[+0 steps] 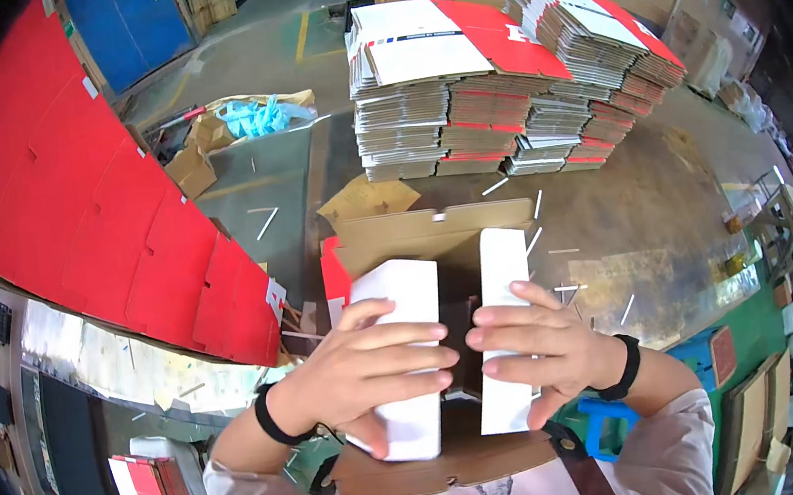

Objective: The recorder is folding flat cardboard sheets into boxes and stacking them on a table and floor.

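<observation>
Lower centre of frame: left hand [372,372] wraps fingers over the left white flap [400,360] of an open brown cardboard box [434,229], thumb underneath, closed grip on it. Right hand [540,348] clamps the right white flap [502,328] the same way, fingers curled across its face. Both flaps stand up side by side, a dark gap between them, box held against the person's chest. Flaps look light, stiff corrugated board, smooth white face maybe a bit slippery; likely creases if squeezed hard, so hold mid-panel with flat fingers, as now. Black wristbands on both wrists. Room: worn concrete floor [627,211] with scattered white strips, stacks of flat folded cartons [496,89] upper centre, red sheets [88,204] leaning in a row at left, blue door [122,29] upper left, clutter at right edge.
</observation>
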### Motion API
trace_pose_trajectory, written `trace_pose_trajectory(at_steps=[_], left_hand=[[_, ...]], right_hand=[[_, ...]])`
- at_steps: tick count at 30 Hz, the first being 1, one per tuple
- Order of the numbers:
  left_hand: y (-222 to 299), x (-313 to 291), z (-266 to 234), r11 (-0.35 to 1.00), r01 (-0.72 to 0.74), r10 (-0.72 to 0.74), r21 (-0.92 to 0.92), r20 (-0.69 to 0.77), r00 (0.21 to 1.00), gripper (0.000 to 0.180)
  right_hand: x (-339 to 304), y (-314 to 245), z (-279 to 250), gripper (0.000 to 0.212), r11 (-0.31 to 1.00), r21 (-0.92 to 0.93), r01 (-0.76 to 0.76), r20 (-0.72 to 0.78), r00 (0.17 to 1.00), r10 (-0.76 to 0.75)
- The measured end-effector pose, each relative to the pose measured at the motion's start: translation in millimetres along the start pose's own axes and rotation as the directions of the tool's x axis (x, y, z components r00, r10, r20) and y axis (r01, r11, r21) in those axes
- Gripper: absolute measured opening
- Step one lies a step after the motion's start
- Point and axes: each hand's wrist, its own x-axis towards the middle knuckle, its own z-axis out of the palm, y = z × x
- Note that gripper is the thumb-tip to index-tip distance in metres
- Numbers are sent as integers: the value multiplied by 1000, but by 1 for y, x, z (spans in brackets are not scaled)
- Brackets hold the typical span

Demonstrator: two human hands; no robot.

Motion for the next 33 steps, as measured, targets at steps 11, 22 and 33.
trace_pose_trajectory(at_steps=[11,22,33], left_hand=[[13,16,38,934,356,-355,-29,-192,915,49],[8,9,48,967,184,-231,174,308,923,49],[3,1,57,995,37,-18,-95,201,979,37]], right_hand=[[22,-13,23,46,929,94,-358,-19,932,361],[129,48,-4,55,799,-538,-269,315,815,486],[79,42,-9,71,806,68,-588,623,656,426]])
